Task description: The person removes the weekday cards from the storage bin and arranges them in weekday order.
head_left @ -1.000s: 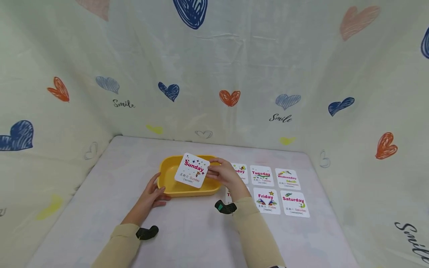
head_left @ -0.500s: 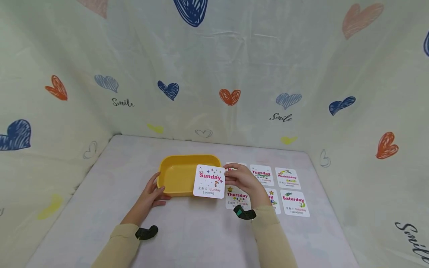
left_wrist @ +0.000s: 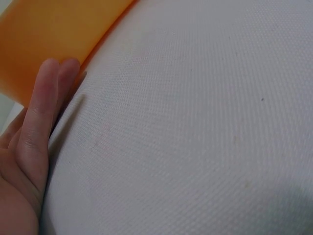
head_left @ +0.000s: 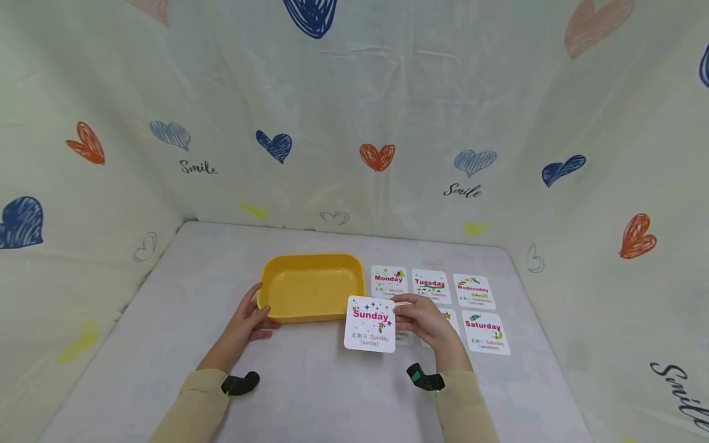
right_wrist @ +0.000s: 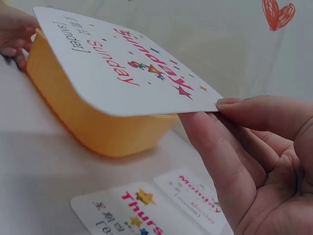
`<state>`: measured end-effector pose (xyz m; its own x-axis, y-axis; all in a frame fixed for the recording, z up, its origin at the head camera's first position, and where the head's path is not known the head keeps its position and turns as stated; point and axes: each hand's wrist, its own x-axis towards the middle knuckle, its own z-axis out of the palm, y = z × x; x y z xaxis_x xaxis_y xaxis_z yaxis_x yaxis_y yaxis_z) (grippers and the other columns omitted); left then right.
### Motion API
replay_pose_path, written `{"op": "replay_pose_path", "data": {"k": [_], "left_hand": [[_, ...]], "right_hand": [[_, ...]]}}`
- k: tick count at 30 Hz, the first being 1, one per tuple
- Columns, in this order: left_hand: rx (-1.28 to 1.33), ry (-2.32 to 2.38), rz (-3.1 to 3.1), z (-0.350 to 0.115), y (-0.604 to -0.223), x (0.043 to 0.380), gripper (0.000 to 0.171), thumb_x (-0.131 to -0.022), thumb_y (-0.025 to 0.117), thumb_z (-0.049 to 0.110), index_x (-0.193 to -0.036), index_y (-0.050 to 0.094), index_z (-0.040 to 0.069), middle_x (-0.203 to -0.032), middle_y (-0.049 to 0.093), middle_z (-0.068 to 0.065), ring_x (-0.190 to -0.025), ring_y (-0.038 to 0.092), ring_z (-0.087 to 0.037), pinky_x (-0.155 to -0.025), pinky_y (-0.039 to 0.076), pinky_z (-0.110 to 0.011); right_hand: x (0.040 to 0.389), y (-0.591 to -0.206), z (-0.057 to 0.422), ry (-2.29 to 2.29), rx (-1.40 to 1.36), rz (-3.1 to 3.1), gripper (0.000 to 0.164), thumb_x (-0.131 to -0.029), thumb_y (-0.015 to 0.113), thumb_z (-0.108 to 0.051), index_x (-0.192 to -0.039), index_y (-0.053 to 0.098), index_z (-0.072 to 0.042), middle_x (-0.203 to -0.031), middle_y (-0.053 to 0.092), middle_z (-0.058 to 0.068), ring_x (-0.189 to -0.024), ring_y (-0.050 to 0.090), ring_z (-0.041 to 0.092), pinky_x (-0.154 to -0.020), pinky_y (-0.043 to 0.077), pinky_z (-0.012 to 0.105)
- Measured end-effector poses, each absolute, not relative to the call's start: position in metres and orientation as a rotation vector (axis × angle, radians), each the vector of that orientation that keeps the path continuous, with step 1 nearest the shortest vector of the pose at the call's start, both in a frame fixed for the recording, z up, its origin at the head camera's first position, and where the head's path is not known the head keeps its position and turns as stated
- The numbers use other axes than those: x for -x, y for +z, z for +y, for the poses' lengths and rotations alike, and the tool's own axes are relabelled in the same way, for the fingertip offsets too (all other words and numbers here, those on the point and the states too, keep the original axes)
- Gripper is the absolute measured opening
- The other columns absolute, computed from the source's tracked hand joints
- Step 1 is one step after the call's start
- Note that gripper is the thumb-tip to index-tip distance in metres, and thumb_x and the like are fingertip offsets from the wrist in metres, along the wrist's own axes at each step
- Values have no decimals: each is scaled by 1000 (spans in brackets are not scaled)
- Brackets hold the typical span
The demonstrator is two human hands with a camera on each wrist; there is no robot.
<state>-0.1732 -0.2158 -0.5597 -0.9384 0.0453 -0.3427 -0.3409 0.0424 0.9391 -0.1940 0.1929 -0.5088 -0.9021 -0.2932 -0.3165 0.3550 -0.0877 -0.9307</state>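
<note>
My right hand (head_left: pixel 423 320) pinches a white square flashcard (head_left: pixel 370 329) by its right edge, between thumb and fingertips. The card reads "Sunday" and is held above the table, in front of the yellow tray's right corner. In the right wrist view the Sunday card (right_wrist: pixel 112 68) is seen edge-on from near the thumb. The yellow tray (head_left: pixel 312 319) rests on the table with nothing visible inside. At its left front corner my left hand (head_left: pixel 240 329) touches it. The left wrist view shows straight fingers (left_wrist: pixel 41 93) against the outside of the tray wall (left_wrist: pixel 54 34).
Right of the tray lie day cards in two rows: Monday (head_left: pixel 389 280), Tuesday (head_left: pixel 431 285) and Wednesday (head_left: pixel 474 291) behind, Saturday (head_left: pixel 485 332) in front. The right hand and held card partly cover two front-row cards. A heart-patterned curtain (head_left: pixel 410 203) encloses the table (head_left: pixel 310 387).
The right hand has carried the Sunday card from over the tray rightward and toward me, past the tray's front edge. The Monday card is now uncovered. The left hand stays at the tray.
</note>
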Motion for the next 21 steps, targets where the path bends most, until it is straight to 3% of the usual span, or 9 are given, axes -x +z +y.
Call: {"op": "replay_pose_path", "data": {"k": [11, 21], "left_hand": [[329, 2050, 1960, -216, -560, 177, 82, -92, 65, 43, -155, 12, 42, -154, 27, -10, -96, 67, -27, -78, 56, -33], [307, 1998, 2012, -217, -562, 176, 82, -92, 63, 47, -155, 10, 40, -151, 32, -11, -97, 67, -26, -79, 56, -33]], "right_hand": [[170, -537, 213, -2011, -197, 1797, 34, -93, 57, 3, -125, 50, 13, -99, 68, 17, -74, 70, 17, -70, 58, 31], [148, -551, 227, -1949, -244, 1807, 33, -91, 59, 3, -122, 53, 13, -96, 69, 15, -75, 69, 18, -71, 58, 33]]}}
